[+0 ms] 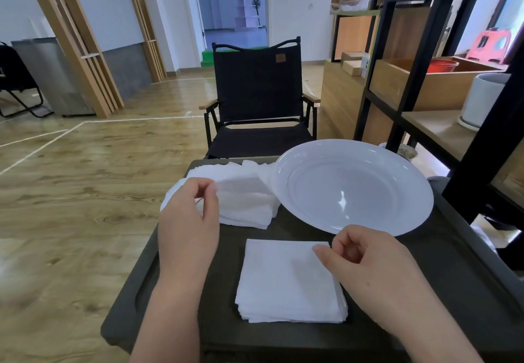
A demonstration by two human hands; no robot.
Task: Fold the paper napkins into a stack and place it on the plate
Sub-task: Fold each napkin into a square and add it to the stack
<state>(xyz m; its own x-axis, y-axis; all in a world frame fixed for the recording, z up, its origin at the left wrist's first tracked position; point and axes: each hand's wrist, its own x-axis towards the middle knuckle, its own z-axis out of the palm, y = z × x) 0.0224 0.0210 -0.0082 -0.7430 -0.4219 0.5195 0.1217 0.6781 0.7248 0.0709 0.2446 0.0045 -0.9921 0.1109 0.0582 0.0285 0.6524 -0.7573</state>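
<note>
Two hands (188, 218) (365, 266) at napkin piles (289, 283)

Both hands are over the dark desk (181, 291). The left hand (188, 221) pinches the corner of a loose napkin (241, 185) on the unfolded pile (249, 206) at the far left. The right hand (368, 266) hovers with curled fingers at the far right corner of the folded stack (286, 280), thumb tip on its top sheet. The white plate (351, 189) sits far right, empty, its rim overlapping the pile. Beyond the desk, 1 black folding chair (258, 99) faces us.
</note>
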